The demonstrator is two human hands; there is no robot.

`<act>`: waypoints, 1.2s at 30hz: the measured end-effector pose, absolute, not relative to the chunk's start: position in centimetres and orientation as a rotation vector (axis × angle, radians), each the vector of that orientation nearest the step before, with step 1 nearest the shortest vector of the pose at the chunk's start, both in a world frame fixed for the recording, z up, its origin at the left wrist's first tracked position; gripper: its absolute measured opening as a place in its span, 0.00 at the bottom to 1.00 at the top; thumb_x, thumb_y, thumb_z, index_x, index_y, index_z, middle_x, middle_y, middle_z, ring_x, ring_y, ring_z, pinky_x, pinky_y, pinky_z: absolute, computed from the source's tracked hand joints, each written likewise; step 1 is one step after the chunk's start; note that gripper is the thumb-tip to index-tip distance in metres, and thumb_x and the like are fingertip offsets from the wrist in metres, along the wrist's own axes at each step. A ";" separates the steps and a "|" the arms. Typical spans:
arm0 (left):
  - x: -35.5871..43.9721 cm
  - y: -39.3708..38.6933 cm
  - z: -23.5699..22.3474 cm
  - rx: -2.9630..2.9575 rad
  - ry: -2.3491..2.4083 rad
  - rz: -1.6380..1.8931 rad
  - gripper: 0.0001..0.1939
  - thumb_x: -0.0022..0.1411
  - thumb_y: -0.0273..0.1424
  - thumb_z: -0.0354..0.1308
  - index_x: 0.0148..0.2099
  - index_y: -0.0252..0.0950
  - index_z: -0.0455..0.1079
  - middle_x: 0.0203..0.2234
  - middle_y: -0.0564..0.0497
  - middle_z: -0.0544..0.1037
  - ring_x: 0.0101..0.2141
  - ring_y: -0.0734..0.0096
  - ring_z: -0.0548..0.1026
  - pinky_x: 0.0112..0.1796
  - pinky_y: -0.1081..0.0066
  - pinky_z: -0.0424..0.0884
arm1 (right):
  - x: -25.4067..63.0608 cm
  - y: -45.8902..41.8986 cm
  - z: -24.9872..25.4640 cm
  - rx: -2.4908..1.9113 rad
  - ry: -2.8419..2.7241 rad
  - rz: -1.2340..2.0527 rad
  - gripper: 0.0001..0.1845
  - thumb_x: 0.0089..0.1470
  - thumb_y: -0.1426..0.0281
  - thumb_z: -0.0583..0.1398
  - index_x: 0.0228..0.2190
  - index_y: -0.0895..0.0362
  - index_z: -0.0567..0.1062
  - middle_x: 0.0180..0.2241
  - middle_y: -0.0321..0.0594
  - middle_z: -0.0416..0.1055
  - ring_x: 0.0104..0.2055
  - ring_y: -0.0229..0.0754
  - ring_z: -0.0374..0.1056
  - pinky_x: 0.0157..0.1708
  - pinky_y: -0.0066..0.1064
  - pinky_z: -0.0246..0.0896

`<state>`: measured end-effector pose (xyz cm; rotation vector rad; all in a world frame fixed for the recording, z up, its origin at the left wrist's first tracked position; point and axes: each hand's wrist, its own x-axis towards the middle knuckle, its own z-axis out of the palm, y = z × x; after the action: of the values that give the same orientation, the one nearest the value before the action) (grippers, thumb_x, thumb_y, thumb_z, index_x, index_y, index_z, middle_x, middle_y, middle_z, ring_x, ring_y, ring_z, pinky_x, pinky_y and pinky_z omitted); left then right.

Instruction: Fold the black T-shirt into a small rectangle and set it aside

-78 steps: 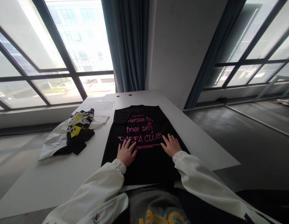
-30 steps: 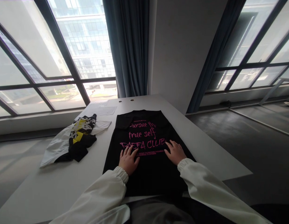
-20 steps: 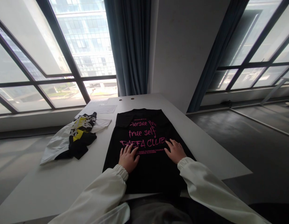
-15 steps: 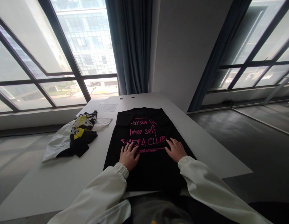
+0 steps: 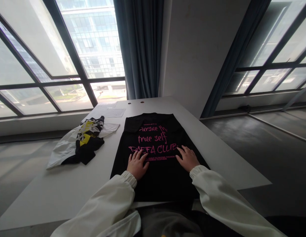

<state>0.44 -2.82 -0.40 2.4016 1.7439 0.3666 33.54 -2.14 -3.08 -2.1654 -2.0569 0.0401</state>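
A black T-shirt (image 5: 165,181) with pink lettering lies flat on the white table, its collar at the far end. Its sides look folded inward, and a sleeve lies across the upper left part. On the left of the print rests my left hand (image 5: 138,164), palm down with fingers spread. My right hand (image 5: 187,158) lies flat near the shirt's right edge, fingers apart, beside the end of the large pink line. Neither hand grips the cloth.
A crumpled white, black and yellow garment (image 5: 87,138) lies left on the white table (image 5: 229,164). Behind it are sheets of paper (image 5: 114,113) and two round holes in the tabletop. A blue curtain (image 5: 140,49), a pillar and windows stand beyond the far edge.
The view has shifted very slightly. Both hands stay in the same places on the black T-shirt, and nothing else has visibly moved.
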 end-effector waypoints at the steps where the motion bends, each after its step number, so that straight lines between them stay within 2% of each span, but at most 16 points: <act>1: 0.4 -2.8 -0.4 2.401 1.745 0.364 0.27 0.71 0.43 0.58 0.70 0.50 0.68 0.73 0.46 0.61 0.73 0.47 0.56 0.70 0.39 0.48 | 33.5 -2.2 -3.0 -2.165 -2.057 0.044 0.32 0.69 0.58 0.53 0.69 0.56 0.67 0.72 0.54 0.58 0.74 0.58 0.52 0.71 0.53 0.45; 15: 0.3 -2.7 -0.7 2.410 1.759 0.356 0.27 0.71 0.43 0.58 0.70 0.51 0.68 0.73 0.49 0.62 0.73 0.49 0.56 0.70 0.40 0.49 | 33.1 -2.4 -2.4 -2.191 -2.042 0.098 0.32 0.69 0.58 0.54 0.69 0.54 0.66 0.73 0.52 0.56 0.75 0.57 0.50 0.72 0.53 0.43; 20: 0.4 -2.8 -0.5 2.391 1.791 0.369 0.26 0.71 0.43 0.57 0.69 0.51 0.69 0.73 0.50 0.63 0.72 0.51 0.58 0.71 0.44 0.51 | 33.2 -2.3 -2.5 -2.186 -2.042 0.079 0.32 0.69 0.58 0.54 0.69 0.55 0.67 0.73 0.54 0.57 0.75 0.58 0.51 0.72 0.54 0.44; 36: -0.1 -2.8 -0.6 2.393 1.775 0.357 0.27 0.71 0.43 0.57 0.70 0.50 0.68 0.73 0.49 0.63 0.72 0.51 0.58 0.71 0.44 0.52 | 33.3 -2.3 -2.4 -2.192 -2.048 0.085 0.32 0.69 0.58 0.54 0.69 0.55 0.66 0.73 0.52 0.57 0.75 0.58 0.51 0.72 0.53 0.44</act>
<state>-0.11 -2.82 -0.57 2.3931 1.7750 0.3565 33.27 -2.30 -2.44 -2.1922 -2.0481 0.0851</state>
